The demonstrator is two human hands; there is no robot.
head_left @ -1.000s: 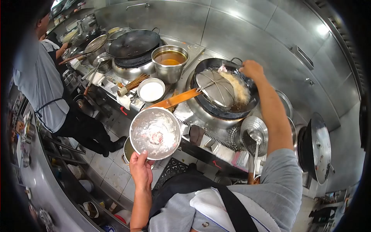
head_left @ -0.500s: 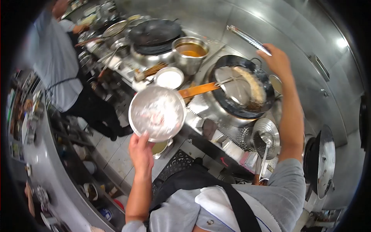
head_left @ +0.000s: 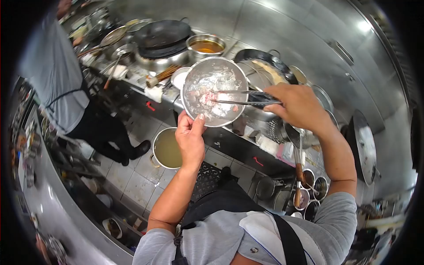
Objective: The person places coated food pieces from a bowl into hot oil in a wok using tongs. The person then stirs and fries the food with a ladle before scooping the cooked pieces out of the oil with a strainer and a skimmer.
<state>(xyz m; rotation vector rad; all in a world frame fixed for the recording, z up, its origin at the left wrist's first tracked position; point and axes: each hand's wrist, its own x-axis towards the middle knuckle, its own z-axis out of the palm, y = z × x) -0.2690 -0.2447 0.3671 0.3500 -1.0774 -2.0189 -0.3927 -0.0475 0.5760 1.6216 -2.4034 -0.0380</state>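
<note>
My left hand (head_left: 191,140) grips the rim of a metal mixing bowl (head_left: 194,110), thumb over the near edge. Inside the bowl lie pinkish pieces (head_left: 207,98), perhaps raw meat, coated in white powder. Metal tongs (head_left: 256,102) are in my right hand (head_left: 298,106), closed around them, and their tips reach down to the pink pieces. Whether the tips clamp a piece cannot be made out. Behind the bowl, partly covered by it and my right hand, a black wok (head_left: 243,55) holds a wire strainer (head_left: 256,76) and a long golden-brown food piece (head_left: 269,70).
A pot of orange-brown liquid (head_left: 205,46) and a small white-filled bowl (head_left: 179,78) stand along the range. On the tiled floor sits a large pot of cloudy liquid (head_left: 167,148). A co-worker (head_left: 66,84) stands at left. Ladles with wooden handles (head_left: 299,172) lie at right.
My right hand has brought the tongs from above the wok down into the bowl. The bowl has shifted right and up in view, now covering part of the wok.
</note>
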